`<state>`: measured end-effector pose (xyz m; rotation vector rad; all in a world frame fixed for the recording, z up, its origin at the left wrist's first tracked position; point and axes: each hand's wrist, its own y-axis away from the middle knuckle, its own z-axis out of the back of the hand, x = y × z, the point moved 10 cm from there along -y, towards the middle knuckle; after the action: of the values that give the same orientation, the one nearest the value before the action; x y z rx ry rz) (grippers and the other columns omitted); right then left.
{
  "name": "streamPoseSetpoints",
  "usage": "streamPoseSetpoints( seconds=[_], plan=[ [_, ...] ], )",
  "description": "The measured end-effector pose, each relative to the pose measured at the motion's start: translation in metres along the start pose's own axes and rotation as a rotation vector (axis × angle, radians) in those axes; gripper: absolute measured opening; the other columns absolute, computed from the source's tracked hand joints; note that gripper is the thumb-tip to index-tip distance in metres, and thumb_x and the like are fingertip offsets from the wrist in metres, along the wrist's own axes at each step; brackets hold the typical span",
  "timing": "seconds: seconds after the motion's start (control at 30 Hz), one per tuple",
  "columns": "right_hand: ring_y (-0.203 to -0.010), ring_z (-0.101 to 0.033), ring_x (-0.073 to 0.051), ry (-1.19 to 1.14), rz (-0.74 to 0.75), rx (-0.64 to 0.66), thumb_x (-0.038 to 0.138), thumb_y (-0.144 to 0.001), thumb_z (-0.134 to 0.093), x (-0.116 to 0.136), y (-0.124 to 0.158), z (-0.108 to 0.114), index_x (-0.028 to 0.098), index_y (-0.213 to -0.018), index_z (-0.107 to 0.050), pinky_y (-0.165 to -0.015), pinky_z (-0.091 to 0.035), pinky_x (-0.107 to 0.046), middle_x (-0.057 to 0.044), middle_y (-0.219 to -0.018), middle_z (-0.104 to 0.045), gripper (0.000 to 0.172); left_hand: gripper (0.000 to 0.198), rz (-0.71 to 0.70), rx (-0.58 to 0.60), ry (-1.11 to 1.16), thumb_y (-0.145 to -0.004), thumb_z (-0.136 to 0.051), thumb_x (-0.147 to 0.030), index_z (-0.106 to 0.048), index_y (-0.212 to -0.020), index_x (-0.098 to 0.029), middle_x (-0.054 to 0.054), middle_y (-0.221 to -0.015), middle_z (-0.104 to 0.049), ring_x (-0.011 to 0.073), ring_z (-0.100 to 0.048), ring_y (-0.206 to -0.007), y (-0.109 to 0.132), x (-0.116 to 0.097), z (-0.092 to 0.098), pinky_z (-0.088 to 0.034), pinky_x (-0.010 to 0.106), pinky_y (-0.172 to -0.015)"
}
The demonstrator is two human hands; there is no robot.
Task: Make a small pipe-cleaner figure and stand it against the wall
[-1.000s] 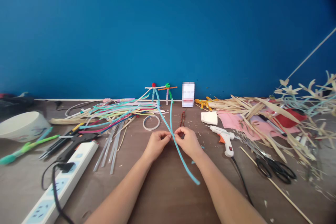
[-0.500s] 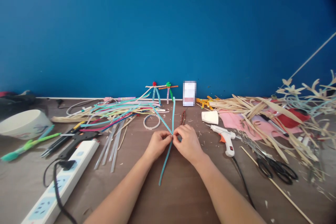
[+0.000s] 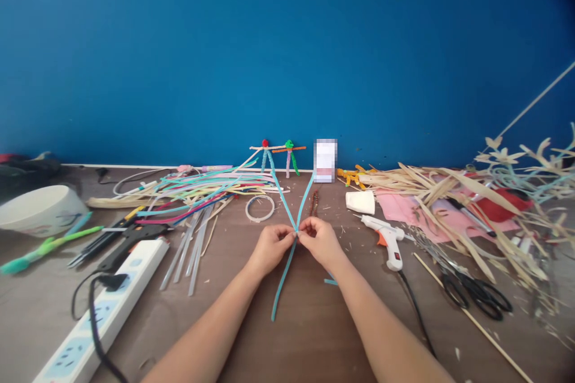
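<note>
My left hand [image 3: 269,249] and my right hand [image 3: 320,243] meet at the middle of the wooden table [image 3: 242,335]. Both pinch light blue pipe cleaners [image 3: 284,284] at a tight crossing between the fingertips. Above the hands, two strands spread upward in a V toward the back. One strand runs down toward me, and a short blue end [image 3: 330,282] shows beside my right forearm. The crossing itself is hidden by my fingers, so I cannot tell whether it is twisted.
Coloured strips and clear glue sticks [image 3: 193,245] lie left, beside a white power strip [image 3: 101,311]. A white glue gun [image 3: 386,242], black scissors [image 3: 476,296] and dry palm strips [image 3: 453,203] lie right. Two pipe-cleaner figures [image 3: 278,158] stand against the blue wall [image 3: 287,42].
The upper blue strands have spread from nearly upright into a wider V. The short blue end now shows by my right forearm, and my hands stay together at the crossing.
</note>
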<state>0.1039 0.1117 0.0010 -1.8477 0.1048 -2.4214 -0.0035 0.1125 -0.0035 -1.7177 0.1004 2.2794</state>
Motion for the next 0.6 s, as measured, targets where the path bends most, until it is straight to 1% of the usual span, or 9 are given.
streamPoseSetpoints(
  seconds=[0.17, 0.3, 0.43, 0.6],
  plan=[
    [-0.051, -0.051, -0.010, -0.178, -0.071, 0.056, 0.016, -0.061, -0.054, -0.009, -0.001, -0.005, 0.016, -0.065, -0.052, -0.053, -0.040, -0.022, 0.004, -0.053, -0.054, 0.005, 0.027, -0.007, 0.034, -0.004, -0.074, -0.048, -0.031, -0.067, -0.075, -0.012, 0.003, -0.067, -0.065, 0.0152, -0.055, -0.064, 0.001, -0.005, -0.003, -0.041, 0.023, -0.062],
    [-0.049, -0.051, -0.009, -0.289, -0.159, 0.089, 0.016, -0.060, -0.056, -0.015, 0.001, -0.009, 0.016, -0.065, -0.052, -0.050, -0.038, -0.020, 0.004, -0.052, -0.057, 0.006, 0.027, -0.016, 0.040, -0.022, -0.075, -0.048, -0.031, -0.066, -0.069, -0.012, 0.003, -0.065, -0.064, 0.0148, -0.054, -0.063, 0.002, -0.009, -0.004, -0.040, 0.022, -0.061],
    [-0.047, -0.050, -0.008, -0.331, -0.196, 0.119, 0.017, -0.060, -0.058, -0.013, 0.003, -0.009, 0.016, -0.064, -0.052, -0.048, -0.036, -0.019, 0.004, -0.050, -0.057, 0.008, 0.027, -0.033, 0.063, -0.031, -0.076, -0.047, -0.032, -0.064, -0.067, -0.012, 0.003, -0.064, -0.063, 0.0142, -0.053, -0.062, 0.003, -0.011, -0.006, -0.039, 0.022, -0.061],
    [-0.050, -0.054, -0.009, -0.449, -0.254, 0.214, 0.016, -0.055, -0.063, -0.010, 0.006, -0.014, 0.015, -0.059, -0.051, -0.054, -0.040, -0.020, 0.006, -0.049, -0.056, 0.013, 0.028, -0.073, 0.148, -0.027, -0.077, -0.046, -0.032, -0.063, -0.067, -0.012, 0.003, -0.065, -0.063, 0.0143, -0.053, -0.063, 0.005, -0.015, -0.012, -0.039, 0.023, -0.062]
  ],
)
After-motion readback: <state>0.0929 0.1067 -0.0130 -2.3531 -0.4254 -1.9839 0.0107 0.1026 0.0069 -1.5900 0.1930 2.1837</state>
